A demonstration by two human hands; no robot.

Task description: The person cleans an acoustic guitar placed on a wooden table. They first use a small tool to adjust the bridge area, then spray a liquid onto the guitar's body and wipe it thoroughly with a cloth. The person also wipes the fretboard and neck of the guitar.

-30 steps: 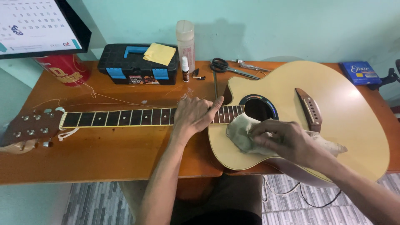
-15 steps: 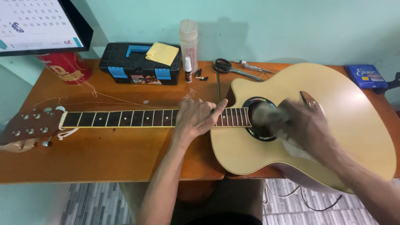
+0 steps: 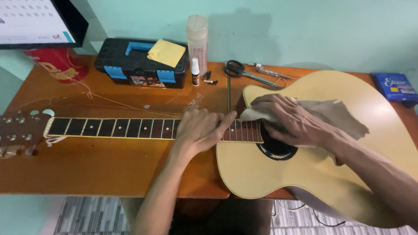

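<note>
An unstrung acoustic guitar lies flat on the wooden table [image 3: 100,169], its pale body [image 3: 348,174] to the right and dark fretboard [image 3: 117,128] running left to the headstock [image 3: 19,132]. My left hand [image 3: 200,130] presses flat on the neck where it meets the body. My right hand [image 3: 294,119] holds a beige cloth [image 3: 335,115] against the guitar top beside the sound hole [image 3: 278,150], at the end of the fretboard.
Along the back stand a black and blue toolbox [image 3: 135,65] with a yellow cloth [image 3: 166,53] on it, a tall clear bottle [image 3: 197,37], a small dropper bottle [image 3: 195,72], scissors [image 3: 244,73], a blue string packet [image 3: 397,86], a red container [image 3: 58,65] and a monitor [image 3: 35,19]. Loose strings lie near the neck.
My right hand has carried the cloth from the lower side of the sound hole up across it to the upper side by the fretboard end. My left hand has stayed on the neck.
</note>
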